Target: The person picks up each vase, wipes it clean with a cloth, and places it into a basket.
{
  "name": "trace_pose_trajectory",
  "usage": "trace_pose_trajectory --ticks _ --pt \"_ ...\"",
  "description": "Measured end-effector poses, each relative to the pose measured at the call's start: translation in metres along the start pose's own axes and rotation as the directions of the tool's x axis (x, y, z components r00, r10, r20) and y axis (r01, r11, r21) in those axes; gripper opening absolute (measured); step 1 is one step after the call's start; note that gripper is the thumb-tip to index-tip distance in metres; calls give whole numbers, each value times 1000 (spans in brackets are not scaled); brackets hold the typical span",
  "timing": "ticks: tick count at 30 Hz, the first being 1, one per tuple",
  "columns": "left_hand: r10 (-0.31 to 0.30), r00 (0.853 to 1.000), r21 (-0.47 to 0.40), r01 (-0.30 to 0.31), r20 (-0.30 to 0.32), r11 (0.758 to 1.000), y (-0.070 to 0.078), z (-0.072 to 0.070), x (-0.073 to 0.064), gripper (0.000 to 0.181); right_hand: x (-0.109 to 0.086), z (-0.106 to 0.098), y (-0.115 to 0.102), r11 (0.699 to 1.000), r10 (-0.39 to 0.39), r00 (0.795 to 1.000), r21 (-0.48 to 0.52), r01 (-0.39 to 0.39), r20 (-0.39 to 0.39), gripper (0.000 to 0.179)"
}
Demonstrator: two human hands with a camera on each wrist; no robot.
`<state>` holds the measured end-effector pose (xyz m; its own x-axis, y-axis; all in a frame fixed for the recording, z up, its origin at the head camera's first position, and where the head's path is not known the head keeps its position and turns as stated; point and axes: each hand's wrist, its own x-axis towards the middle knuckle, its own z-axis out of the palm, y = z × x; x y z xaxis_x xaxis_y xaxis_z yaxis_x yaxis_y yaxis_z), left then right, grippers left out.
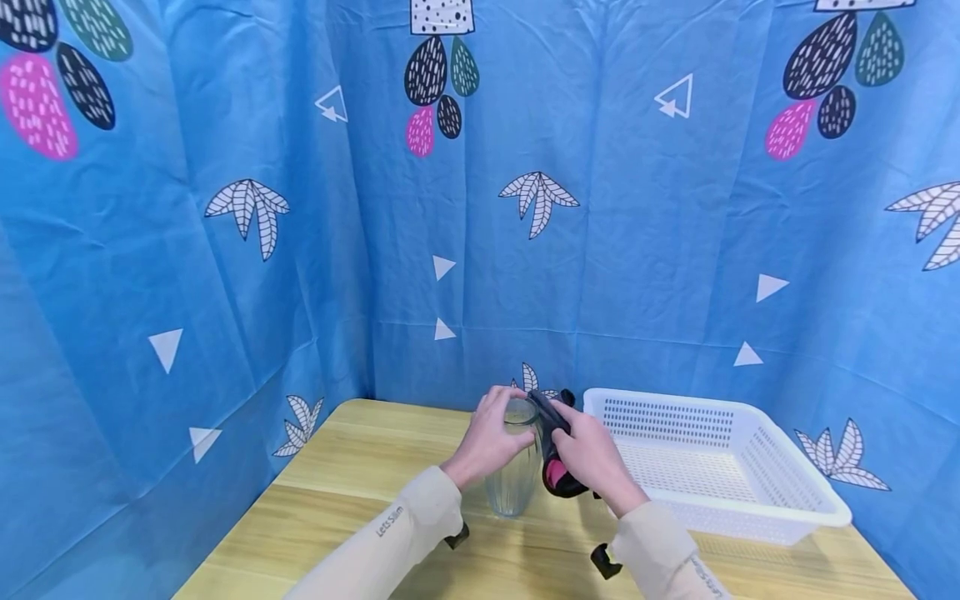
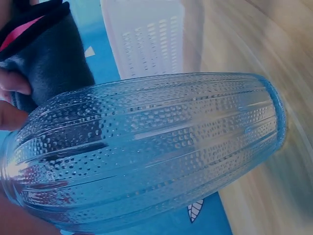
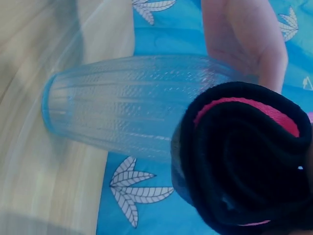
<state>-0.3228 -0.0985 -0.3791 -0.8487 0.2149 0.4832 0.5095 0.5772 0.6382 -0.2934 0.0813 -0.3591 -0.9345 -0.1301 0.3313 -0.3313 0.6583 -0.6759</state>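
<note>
A clear ribbed glass vase (image 1: pixel 512 487) with dimpled sides (image 2: pixel 161 142) stands upright on the wooden table. My left hand (image 1: pixel 489 437) grips it round the neck, thumb on the near side and fingers over the far side. Just right of the rim, my right hand (image 1: pixel 591 450) holds a folded dark cloth (image 1: pixel 553 421) with pink showing inside. In the right wrist view the cloth (image 3: pixel 239 161) is rolled into a thick loop and covers part of the vase (image 3: pixel 117 105). Whether the cloth touches the glass, I cannot tell.
A white perforated plastic basket (image 1: pixel 750 508) sits on the table (image 1: pixel 390 442) to the right of my hands. Behind and to the left hangs a blue patterned curtain (image 1: pixel 480 275), close to the table's edges.
</note>
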Motion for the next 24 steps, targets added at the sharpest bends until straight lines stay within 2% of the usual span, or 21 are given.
trace_pose_trajectory --ticks 4,9,15,24 --pt "12 1000 -6 -12 -19 1000 -2 0 0 58 2 8 5 998 -5 998 -58 9 69 52" --pt "14 1000 -27 -14 -23 1000 -2 0 -1 59 3 22 21 995 39 986 -95 -24 160 52" --pt "13 1000 -41 -13 -19 999 -2 1 -2 57 1 40 40 983 23 976 -185 17 215 47" --pt "15 1000 -40 -16 -16 999 -5 2 -1 53 -9 56 42 965 41 949 -258 44 313 42"
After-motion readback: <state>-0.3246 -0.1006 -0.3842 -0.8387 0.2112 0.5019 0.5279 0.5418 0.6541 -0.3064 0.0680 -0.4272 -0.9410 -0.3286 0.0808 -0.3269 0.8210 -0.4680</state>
